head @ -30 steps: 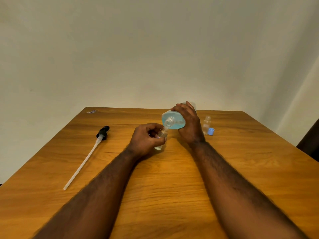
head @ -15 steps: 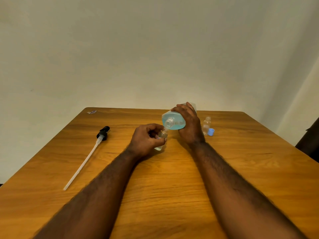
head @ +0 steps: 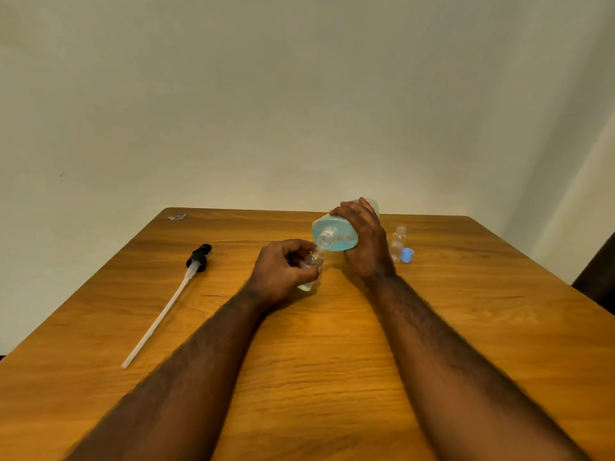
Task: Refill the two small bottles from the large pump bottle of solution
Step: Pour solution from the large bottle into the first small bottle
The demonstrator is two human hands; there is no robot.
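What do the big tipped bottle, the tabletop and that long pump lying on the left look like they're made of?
Large see-through bottle of blue liquid: likely clear plastic, glossy; the liquid shows through its wall.
Brown table: wood or wood-look laminate, smooth with a soft sheen; grain streaks run across it.
Black-headed pump: probably plastic, matt black head, translucent white tube.

Both bare forearms were extended from the bottom edge toward frame centre, converging slightly. Left hand (head: 283, 269) was curled, knuckles up, with fingers and thumb pinched round the small bottle (head: 308, 285). Right hand (head: 364, 242) was held just right of it and higher, fingers wrapped over the tipped large bottle (head: 334, 236).
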